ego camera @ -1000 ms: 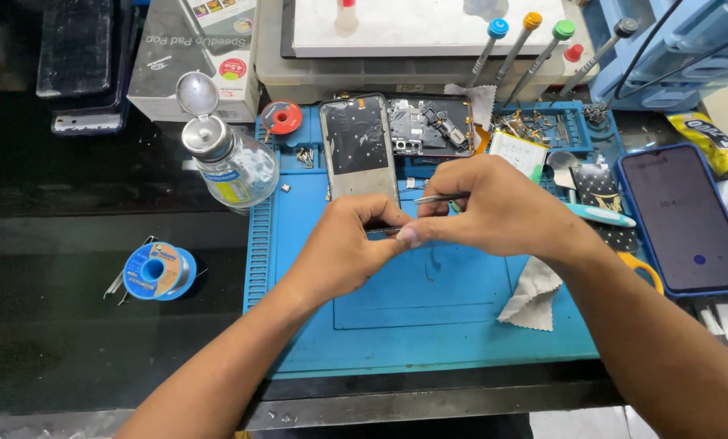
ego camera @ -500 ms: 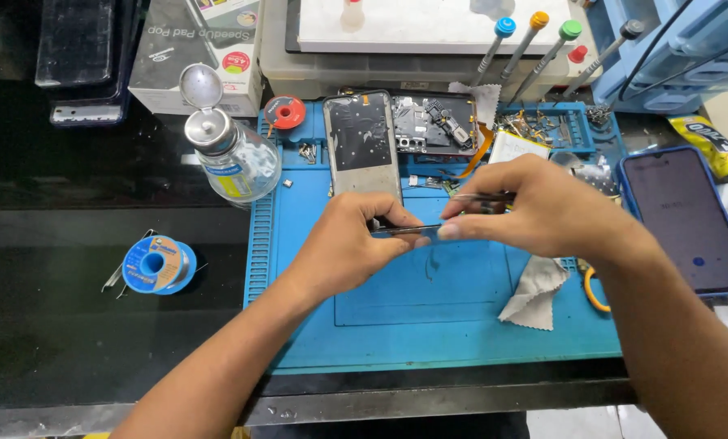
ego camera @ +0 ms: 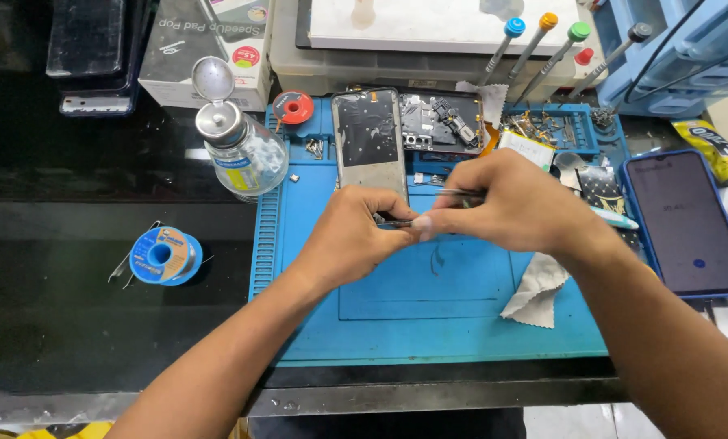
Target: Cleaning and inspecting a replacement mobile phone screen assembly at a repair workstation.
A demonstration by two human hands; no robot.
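Left hand (ego camera: 352,240) pinches a small dark part; right hand (ego camera: 514,203) grips tweezers (ego camera: 461,193) at 3 o'clock. Best kept low over the mat (ego camera: 429,325).

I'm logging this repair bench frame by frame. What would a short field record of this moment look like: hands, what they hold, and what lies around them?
left hand: fingertips pinch a small dark part over the blue work mat
right hand: holds thin metal tweezers against that part
behind hands: opened phone frame and exposed phone board on the mat
left of mat: glass pump bottle, lid flipped up; blue solder spool
right: grey cloth; dark smartphone in blue case
back: four upright screwdrivers
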